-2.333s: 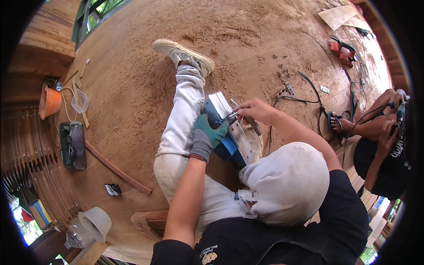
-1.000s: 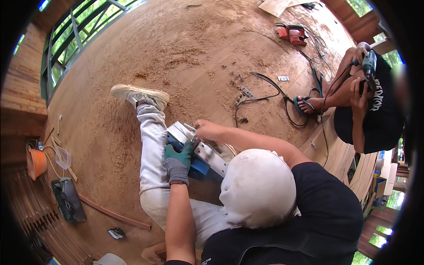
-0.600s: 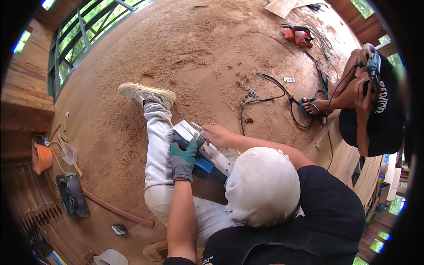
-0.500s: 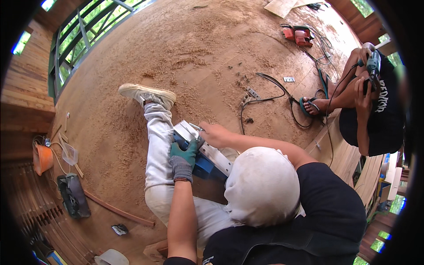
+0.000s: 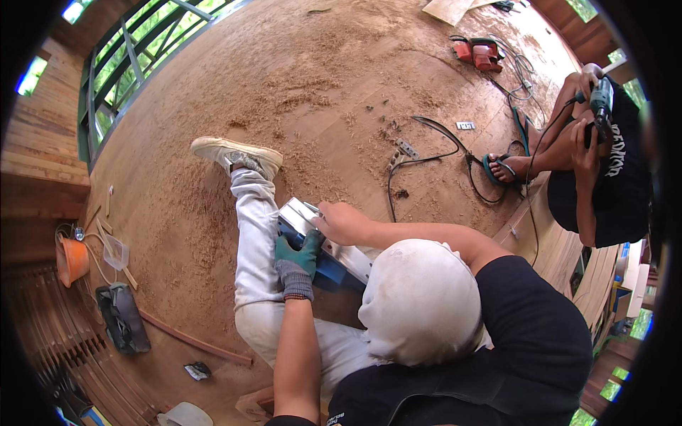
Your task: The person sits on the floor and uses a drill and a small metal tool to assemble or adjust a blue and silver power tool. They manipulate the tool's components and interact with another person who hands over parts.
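Mid-frame, the left hand (image 5: 298, 255) clasps a blue machine (image 5: 329, 274), the right hand (image 5: 342, 222) pinches a thin rod (image 5: 311, 207); work looks unfinished.

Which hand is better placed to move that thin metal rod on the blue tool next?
Probably the right hand: its bare fingers are at the metal rod, while the gloved left hand grips the blue tool, seemingly steadying it.

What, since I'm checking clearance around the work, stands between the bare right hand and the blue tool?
Nothing visible does: the right hand is at the metal face of the blue tool, by a slim metal piece. The gloved left hand grips the tool alongside, not between. What lies under the right hand is hidden.
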{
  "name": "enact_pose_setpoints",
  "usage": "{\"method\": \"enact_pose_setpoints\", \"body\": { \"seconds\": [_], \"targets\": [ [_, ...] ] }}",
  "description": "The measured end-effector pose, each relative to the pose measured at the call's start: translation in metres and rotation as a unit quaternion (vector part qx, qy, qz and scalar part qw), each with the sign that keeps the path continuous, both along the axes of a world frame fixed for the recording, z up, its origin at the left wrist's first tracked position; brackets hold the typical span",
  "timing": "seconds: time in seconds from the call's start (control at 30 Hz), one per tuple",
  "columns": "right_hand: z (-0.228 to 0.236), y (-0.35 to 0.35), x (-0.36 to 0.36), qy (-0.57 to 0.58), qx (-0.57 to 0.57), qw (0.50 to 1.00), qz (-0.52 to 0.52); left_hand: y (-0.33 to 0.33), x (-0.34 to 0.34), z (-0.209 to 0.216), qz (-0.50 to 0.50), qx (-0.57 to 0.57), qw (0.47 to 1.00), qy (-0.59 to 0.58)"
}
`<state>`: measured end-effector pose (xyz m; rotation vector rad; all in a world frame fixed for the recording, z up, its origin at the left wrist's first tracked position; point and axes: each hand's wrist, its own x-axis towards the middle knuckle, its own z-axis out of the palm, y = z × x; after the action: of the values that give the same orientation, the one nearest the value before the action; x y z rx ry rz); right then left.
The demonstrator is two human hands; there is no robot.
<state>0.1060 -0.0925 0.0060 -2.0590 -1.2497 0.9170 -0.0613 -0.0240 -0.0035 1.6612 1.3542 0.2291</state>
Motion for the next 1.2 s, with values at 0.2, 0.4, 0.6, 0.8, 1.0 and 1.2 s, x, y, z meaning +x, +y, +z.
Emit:
{"method": "enact_pose_setpoints", "body": {
  "seconds": [0.2,0.4,0.6,0.8,1.0,1.2],
  "targets": [
    [0.0,0.0,0.002,0.025,-0.009,1.0,-0.008,0.0,0.006,0.005,0.02,0.035,0.999,-0.024],
    [-0.005,-0.001,0.001,0.017,-0.044,0.999,-0.018,0.002,0.007,0.001,0.008,0.064,0.998,0.011],
    [-0.024,0.005,0.029,-0.042,0.011,0.989,0.144,0.006,0.005,-0.004,-0.006,0.007,1.0,0.03],
    [-0.039,-0.01,0.042,0.024,0.11,0.98,0.164,0.01,0.003,-0.01,-0.01,-0.032,0.999,0.025],
    [-0.039,-0.011,0.055,0.112,0.149,0.964,0.188,0.013,-0.008,-0.018,-0.069,0.007,0.997,-0.038],
    [-0.034,-0.005,0.064,0.115,0.147,0.95,0.252,0.014,-0.013,-0.019,-0.07,-0.002,0.997,-0.032]
  ]
}}
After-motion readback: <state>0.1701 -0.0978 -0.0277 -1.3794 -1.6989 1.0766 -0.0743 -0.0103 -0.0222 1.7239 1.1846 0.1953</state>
